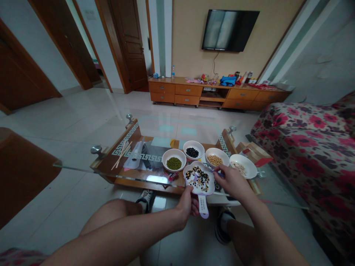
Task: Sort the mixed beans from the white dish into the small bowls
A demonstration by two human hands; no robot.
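Note:
A white scalloped dish (212,184) with a short printed handle (203,206) holds a mix of black, yellow and pale beans. My left hand (188,202) grips its near edge beside the handle. My right hand (229,180) is closed around a thin purple tool (215,172) whose tip is at the dish's right rim; its kind is too small to make out. Behind the dish stand white bowls with green mung beans (174,163), black beans (192,152) and yellow soybeans (215,160). A fourth bowl (252,169), partly behind my right hand, contains pale flat pieces.
The bowls rest on a glass-topped coffee table (83,167). Wooden chopsticks (121,155) and a clear plastic roll (135,153) lie at left. At right are a brown paper bag (253,151) and a flowered sofa (305,147). My legs are under the table's front edge.

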